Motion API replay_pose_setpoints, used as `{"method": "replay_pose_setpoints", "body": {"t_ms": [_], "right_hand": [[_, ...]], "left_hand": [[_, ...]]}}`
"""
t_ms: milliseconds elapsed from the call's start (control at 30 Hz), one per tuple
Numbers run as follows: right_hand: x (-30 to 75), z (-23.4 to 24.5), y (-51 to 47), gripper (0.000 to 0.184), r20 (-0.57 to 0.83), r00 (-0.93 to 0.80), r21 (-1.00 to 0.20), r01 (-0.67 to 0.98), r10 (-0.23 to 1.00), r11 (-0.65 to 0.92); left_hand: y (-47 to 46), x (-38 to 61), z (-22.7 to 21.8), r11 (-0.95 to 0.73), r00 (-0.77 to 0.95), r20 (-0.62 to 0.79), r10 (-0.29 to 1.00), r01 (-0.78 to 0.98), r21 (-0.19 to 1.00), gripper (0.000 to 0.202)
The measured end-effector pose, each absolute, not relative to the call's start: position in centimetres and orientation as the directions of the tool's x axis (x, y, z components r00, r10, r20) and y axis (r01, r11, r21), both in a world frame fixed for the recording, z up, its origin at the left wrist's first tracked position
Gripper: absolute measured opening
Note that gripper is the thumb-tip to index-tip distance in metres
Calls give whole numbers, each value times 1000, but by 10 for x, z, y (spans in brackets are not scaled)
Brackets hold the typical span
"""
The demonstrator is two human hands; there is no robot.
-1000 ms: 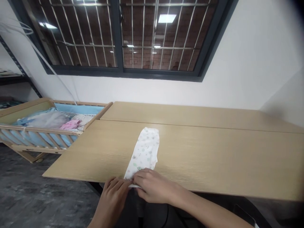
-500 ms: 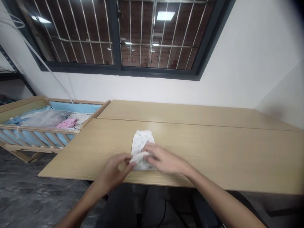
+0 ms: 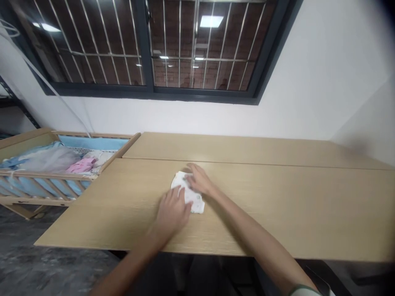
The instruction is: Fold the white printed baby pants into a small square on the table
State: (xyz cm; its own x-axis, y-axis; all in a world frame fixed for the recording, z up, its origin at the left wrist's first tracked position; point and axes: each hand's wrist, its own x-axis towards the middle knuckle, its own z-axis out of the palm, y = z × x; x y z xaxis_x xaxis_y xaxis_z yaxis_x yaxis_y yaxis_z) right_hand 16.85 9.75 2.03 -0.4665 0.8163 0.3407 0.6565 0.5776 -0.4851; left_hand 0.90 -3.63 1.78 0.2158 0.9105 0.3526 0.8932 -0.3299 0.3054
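Note:
A small white cloth with a faint print lies on the wooden table, partly covered by both hands. My left hand rests on its near left part, fingers stretched over the fabric. At the cloth's upper right, my right hand touches the far part with its fingers loosely spread. Both hands are somewhat blurred, and the fabric under the fingers is hidden.
The wooden tabletop has a seam with another board along the wall. To the left stands a wooden crib holding a pink cloth and other fabrics. A barred window is above.
The near part of the cloth, lifted between both hands before, now lies flat over the rest. My right hand has moved to the far edge; my left hand has flattened onto the fabric.

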Motion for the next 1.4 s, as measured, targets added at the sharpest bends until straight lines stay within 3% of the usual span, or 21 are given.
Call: {"method": "replay_pose_setpoints", "body": {"t_ms": [133,200,267,567,733,933,1067,1167,1333,1400], "right_hand": [[154,32,40,55,195,-826,-511,375,528,774],[148,30,20,54,90,-909,-556,293,406,778],[146,22,18,54,23,-932,-558,289,362,778],[158,-6,132,65,30,-762,-245,622,647,743],[155,-14,144,68,79,-745,-148,649,663,747],[159,-2,116,50,328,-683,-36,682,653,731],[178,14,79,31,330,-637,-210,669,696,712],[197,23,46,31,229,-639,-372,640,734,673],[218,29,4,92,-32,-726,-455,623,687,637],[220,29,-8,96,-59,-729,-481,619,682,621]], "left_hand": [[-93,27,-24,-323,238,437,867,938,129,55],[-102,31,-36,-306,236,437,868,947,95,53],[-103,33,-41,-302,236,435,869,949,89,50],[-95,27,-42,-306,249,477,843,951,43,61],[-92,27,-42,-327,272,467,842,944,39,52],[-68,-4,-42,-449,376,436,817,890,73,40],[-49,-48,-36,-609,501,459,733,784,118,34],[-41,-63,-32,-630,528,465,711,772,86,29],[-35,-58,-27,-648,539,426,727,744,164,33],[-36,-56,-22,-608,493,384,781,740,287,34]]}}
